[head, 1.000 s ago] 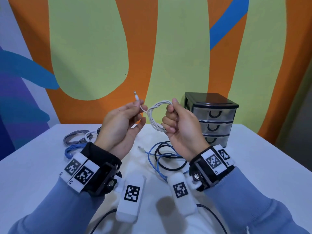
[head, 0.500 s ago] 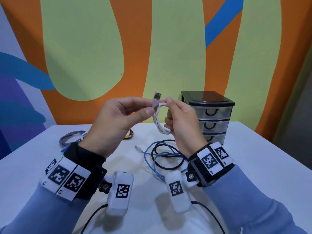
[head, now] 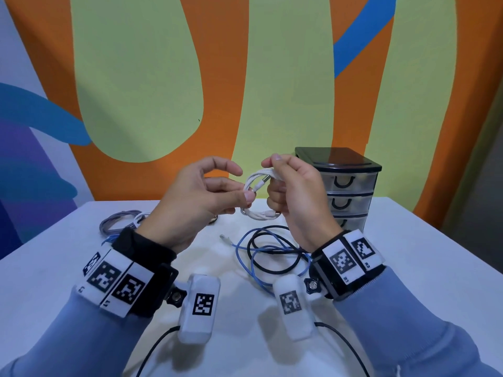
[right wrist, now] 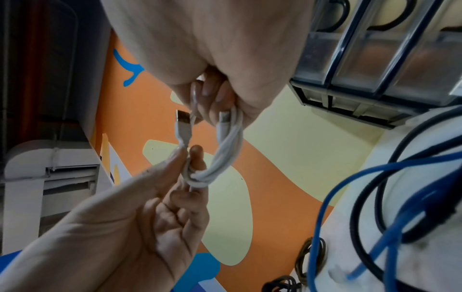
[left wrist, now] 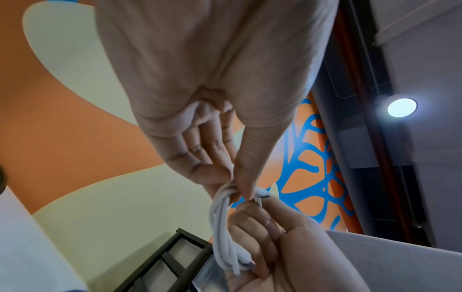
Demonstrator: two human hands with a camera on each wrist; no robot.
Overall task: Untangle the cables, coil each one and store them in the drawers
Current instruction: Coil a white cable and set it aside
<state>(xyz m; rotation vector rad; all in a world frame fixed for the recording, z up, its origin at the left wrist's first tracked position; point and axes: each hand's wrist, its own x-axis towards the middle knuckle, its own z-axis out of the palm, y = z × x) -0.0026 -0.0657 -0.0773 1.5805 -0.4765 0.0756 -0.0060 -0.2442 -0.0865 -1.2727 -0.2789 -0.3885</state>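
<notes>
Almost coiled: the white USB cable at frame centre.
Right hand grips the loops, left hand pinches the loose end; next, tuck it, then open a drawer.

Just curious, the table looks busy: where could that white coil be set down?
Bare table lies right of the right hand, in front of the drawers; more sits at the near left corner. The middle is crowded by the blue cable and black cable; grey cable fills far left.
</notes>
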